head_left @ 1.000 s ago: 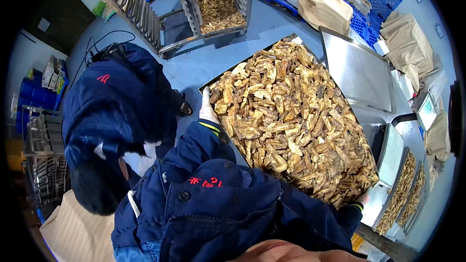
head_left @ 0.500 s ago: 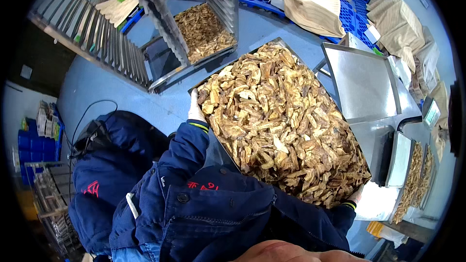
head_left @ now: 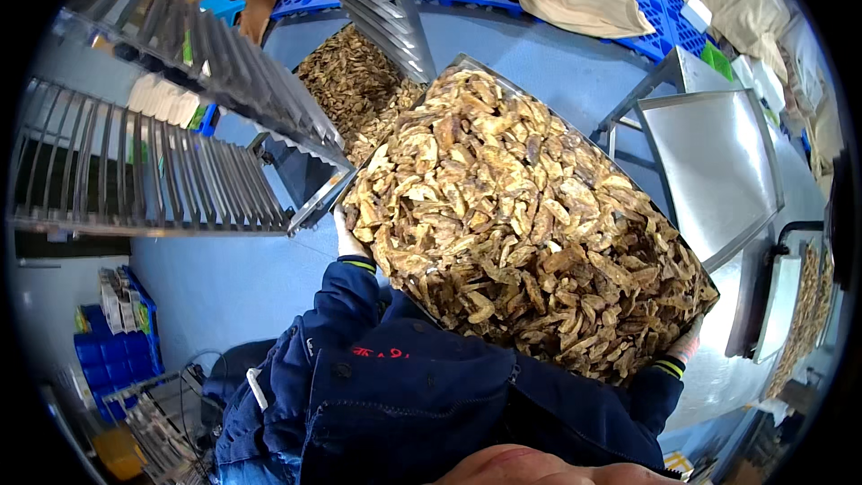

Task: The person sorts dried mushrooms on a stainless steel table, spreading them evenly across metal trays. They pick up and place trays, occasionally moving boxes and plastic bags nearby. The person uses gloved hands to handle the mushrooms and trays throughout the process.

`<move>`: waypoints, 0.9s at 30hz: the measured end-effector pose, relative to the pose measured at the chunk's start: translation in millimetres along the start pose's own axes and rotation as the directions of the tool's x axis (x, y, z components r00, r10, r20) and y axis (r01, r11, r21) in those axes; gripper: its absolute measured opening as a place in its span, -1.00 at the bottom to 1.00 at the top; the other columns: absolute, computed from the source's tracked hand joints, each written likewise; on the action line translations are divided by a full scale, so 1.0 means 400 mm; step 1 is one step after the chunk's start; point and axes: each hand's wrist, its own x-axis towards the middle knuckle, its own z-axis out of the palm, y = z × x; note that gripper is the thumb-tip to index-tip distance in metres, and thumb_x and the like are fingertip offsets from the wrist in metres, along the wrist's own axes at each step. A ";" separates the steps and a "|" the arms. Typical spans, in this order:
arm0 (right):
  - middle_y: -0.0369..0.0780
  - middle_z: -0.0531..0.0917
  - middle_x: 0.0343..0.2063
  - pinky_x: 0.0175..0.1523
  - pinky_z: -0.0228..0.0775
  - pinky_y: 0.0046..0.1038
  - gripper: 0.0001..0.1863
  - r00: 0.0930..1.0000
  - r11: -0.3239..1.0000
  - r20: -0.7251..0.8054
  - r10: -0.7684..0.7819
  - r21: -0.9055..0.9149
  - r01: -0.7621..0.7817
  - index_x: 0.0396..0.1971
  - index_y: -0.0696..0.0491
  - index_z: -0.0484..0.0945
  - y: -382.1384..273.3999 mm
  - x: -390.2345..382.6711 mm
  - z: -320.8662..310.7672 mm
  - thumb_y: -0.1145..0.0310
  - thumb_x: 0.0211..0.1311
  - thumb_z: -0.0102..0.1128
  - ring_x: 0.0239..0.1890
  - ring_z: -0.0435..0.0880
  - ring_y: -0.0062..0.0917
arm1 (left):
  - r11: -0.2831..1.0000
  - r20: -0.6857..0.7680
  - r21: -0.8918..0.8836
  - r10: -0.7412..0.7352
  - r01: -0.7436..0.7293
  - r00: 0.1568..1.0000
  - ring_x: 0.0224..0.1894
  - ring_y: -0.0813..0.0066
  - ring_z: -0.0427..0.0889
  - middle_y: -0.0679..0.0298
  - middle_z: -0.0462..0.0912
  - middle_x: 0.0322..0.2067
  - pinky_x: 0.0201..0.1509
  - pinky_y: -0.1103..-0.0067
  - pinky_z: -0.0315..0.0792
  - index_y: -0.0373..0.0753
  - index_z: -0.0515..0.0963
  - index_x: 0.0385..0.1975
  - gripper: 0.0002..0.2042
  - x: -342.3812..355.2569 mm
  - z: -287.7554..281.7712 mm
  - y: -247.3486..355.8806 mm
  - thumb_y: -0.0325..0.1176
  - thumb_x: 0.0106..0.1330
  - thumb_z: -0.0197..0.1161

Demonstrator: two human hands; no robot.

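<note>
The left hand (head_left: 347, 235) grasps the left edge of a broad metal tray (head_left: 518, 92), and the right hand (head_left: 688, 343) clasps it near its near right corner; both grips look firm, though the fingers under the tray are hidden, so I cannot tell how far they reach beneath. The tray is held in front of the person's body, turned at a slant, its left corner just beside the frame of a tall metal rack (head_left: 260, 90) at the far left. In this view the corner overlaps the rack, and whether the two touch cannot be told. Filling seems done for this tray: brown, dried-looking pieces (head_left: 512, 224) cover it from rim to rim in a thick layer. Lifting is done too, as both hands bear the load away from the steel table (head_left: 714, 382) on the right. Setting it down is not yet done, since it sits on no rail of the rack. Low in that rack lies a second load (head_left: 346, 81) of similar pieces, so at least one more batch appears already placed. On the right stands a bare metal sheet (head_left: 714, 162), and beyond it more pieces (head_left: 795, 337) lie in long strips.
</note>
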 end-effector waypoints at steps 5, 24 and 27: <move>-0.14 0.63 -0.10 0.03 0.42 -0.39 -0.38 0.997 1.000 -0.082 0.003 0.029 0.000 0.00 0.27 0.53 0.023 -0.011 -0.010 -0.04 0.24 0.11 -0.13 0.59 -0.41 | 0.998 -0.049 0.018 -0.059 0.060 0.997 0.20 0.12 0.42 0.19 0.43 0.20 0.32 0.19 0.27 -0.17 0.32 0.25 -0.28 -0.026 0.071 0.012 0.29 0.27 0.00; -0.08 0.65 -0.15 -0.07 0.48 -0.30 -0.25 0.991 0.992 -0.128 0.046 -0.106 -0.060 -0.10 0.35 0.54 0.004 0.005 0.004 -0.17 0.14 0.15 -0.21 0.62 -0.35 | 0.995 -0.115 0.096 0.007 0.004 0.993 0.19 0.07 0.42 0.18 0.41 0.21 0.28 0.16 0.29 -0.14 0.33 0.26 -0.28 -0.041 0.063 0.024 0.29 0.26 0.00; -0.11 0.68 -0.21 -0.10 0.52 -0.28 -0.31 0.989 0.983 -0.092 0.117 -0.131 -0.129 -0.16 0.32 0.58 0.032 0.047 -0.059 -0.14 0.17 0.12 -0.25 0.66 -0.34 | 0.993 -0.163 0.112 -0.020 0.038 0.986 0.20 0.11 0.42 0.19 0.40 0.21 0.30 0.20 0.29 -0.14 0.30 0.28 -0.30 -0.044 0.096 0.029 0.26 0.31 -0.05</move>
